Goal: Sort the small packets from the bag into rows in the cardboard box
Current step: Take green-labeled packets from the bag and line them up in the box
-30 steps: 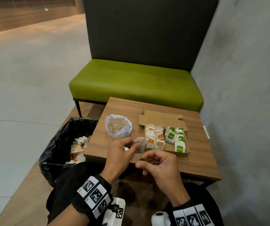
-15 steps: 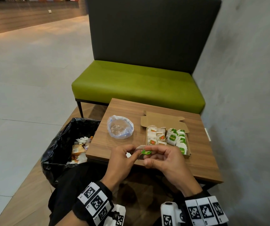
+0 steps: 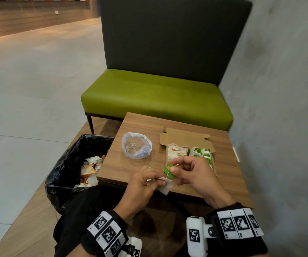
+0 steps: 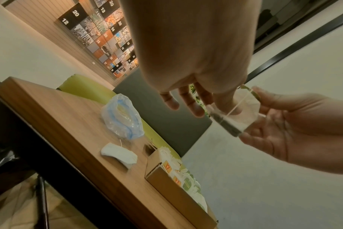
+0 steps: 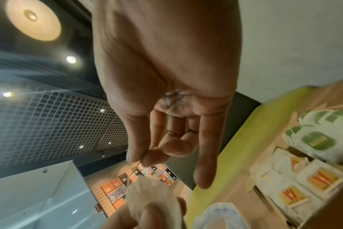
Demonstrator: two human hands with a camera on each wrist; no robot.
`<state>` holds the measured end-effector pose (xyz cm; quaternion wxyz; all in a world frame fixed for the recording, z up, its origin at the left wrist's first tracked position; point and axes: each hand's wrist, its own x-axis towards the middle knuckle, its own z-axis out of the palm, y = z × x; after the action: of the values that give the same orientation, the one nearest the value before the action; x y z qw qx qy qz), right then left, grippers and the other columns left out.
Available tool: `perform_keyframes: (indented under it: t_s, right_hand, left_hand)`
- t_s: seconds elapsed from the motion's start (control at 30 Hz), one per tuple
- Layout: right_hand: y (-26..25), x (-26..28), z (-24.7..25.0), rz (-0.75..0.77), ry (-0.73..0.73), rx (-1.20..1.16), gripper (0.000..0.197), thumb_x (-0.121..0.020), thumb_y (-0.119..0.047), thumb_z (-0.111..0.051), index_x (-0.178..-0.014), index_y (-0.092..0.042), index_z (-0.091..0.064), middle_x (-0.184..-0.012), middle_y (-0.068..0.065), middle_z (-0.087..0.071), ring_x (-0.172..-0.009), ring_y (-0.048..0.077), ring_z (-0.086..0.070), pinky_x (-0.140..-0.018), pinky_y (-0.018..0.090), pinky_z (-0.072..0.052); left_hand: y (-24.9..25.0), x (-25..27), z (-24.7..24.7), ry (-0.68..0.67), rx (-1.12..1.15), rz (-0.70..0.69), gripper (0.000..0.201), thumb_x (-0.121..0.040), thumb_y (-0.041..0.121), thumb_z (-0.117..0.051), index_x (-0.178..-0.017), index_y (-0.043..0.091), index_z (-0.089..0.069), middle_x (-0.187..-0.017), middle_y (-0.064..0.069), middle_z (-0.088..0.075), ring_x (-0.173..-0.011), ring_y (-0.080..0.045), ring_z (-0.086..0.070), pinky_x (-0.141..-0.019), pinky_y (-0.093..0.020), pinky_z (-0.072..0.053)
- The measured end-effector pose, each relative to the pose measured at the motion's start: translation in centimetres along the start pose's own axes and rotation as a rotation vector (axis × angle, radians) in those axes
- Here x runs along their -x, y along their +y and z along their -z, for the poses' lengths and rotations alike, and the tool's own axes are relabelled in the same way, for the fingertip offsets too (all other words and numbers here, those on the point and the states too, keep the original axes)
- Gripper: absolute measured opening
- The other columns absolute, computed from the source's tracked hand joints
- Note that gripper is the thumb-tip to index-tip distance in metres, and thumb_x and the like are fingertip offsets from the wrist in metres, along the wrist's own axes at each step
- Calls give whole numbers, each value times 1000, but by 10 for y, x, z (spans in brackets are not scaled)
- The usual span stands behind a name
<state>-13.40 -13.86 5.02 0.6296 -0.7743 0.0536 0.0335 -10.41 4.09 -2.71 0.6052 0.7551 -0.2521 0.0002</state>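
Left hand [image 3: 140, 184] clamped by thumb and fingertips on a white tea bag [image 3: 166, 186], held above the near edge of the worktop [image 3: 134, 125]. Right hand [image 3: 190, 173] just beside it, grip pinched together on the bag's green tag [image 3: 168, 170], a thin string [image 4: 237, 104] running between tag and bag.

Beyond the right grip, on the worktop: an open cardboard box [image 3: 184, 139], flaps raised. Held inside it, small packets in rows: white ones with orange labels [image 3: 177, 152] on the side nearer the left grip, white ones with green labels [image 3: 202, 153] on the far side.

Beyond the left grip: a crumpled clear plastic bag [image 3: 136, 145], mouth open upward, contents too faint to tell. Nearer, seen from the left wrist, another white packet [image 4: 118, 152] flat on the worktop between bag and box.

Off to the outer side of the left grip, on the floor: a bin lined with black plastic [image 3: 69, 164], holding torn paper wrappers [image 3: 90, 171].
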Motion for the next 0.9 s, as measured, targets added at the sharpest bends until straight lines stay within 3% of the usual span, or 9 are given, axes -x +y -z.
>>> perform_keyframes:
  t_s: [0.1, 0.2, 0.3, 0.37, 0.47, 0.57, 0.7, 0.8, 0.9]
  right_hand:
    - [2, 1, -2, -97, -33, -83, 15, -84, -6, -76, -98, -6, -74, -78, 13, -74, -56, 12, -60, -58, 34, -58]
    - [7, 2, -5, -140, -77, -116, 18, -81, -11, -78, -96, -2, -74, -71, 8, -72, -52, 9, -54, -55, 32, -57]
    - [11, 3, -7, -134, -85, -101, 24, -78, -17, -80, -96, -3, -74, -79, 7, -73, -63, 11, -62, -62, 36, -58]
    - [14, 2, -7, -125, -90, -88, 30, -74, -25, -80, -98, -8, -75, -92, 6, -76, -81, 16, -71, -72, 43, -60]
    - [20, 3, -10, -100, -147, -98, 40, -77, -30, -75, -116, -21, -72, -112, 4, -73, -108, 23, -69, -89, 50, -56]
    - [22, 5, -12, -42, -286, -163, 45, -86, -26, -68, -130, -29, -64, -128, 1, -67, -119, 18, -63, -99, 46, -53]
    - [27, 5, -13, 7, -274, -231, 32, -89, -19, -66, -119, -9, -69, -120, 10, -71, -115, 25, -66, -98, 39, -54]
    - [32, 4, -16, 32, -107, -265, 23, -84, -20, -72, -101, -6, -74, -104, 16, -74, -100, 30, -69, -91, 43, -56]
    - [35, 0, -21, 60, 117, -303, 17, -80, -21, -73, -90, -7, -75, -92, 11, -76, -87, 22, -71, -78, 34, -60]
  left_hand:
    - [0, -1, 1, 16, 93, 48, 15, -78, 21, -72, -92, 22, -79, -96, 9, -74, -99, -14, -61, -86, -22, -45]
    - [0, -3, 2, 12, 135, 61, 16, -80, 18, -70, -89, 29, -77, -100, 13, -71, -98, -9, -61, -82, -14, -44]
    - [3, -5, 4, -27, 230, 84, 10, -85, 10, -71, -89, 16, -77, -104, 9, -68, -95, -8, -63, -76, -18, -49]
    - [4, -5, 5, -26, 268, 108, 7, -86, 10, -73, -92, 12, -74, -110, 7, -65, -98, -9, -63, -74, -19, -50]
    - [2, -6, 6, -9, 219, 139, 29, -76, 33, -75, -103, 32, -67, -124, 12, -58, -106, -10, -60, -80, -30, -49]
    - [-2, -7, 7, -27, 303, 237, 68, -67, 41, -81, -126, 38, -49, -126, 1, -56, -101, -17, -63, -84, -38, -54]
    - [-5, -10, 10, -79, 395, 373, 88, -63, 35, -86, -137, 40, -38, -122, -6, -53, -90, -14, -67, -80, -31, -56]
    - [-8, -11, 7, -27, 423, 389, 70, -73, 29, -84, -133, 32, -47, -129, -5, -55, -107, -17, -62, -88, -35, -55]
    - [-3, -10, 3, -30, 512, 373, 36, -93, 31, -56, -125, 16, -60, -120, -9, -68, -105, -23, -64, -84, -34, -54]
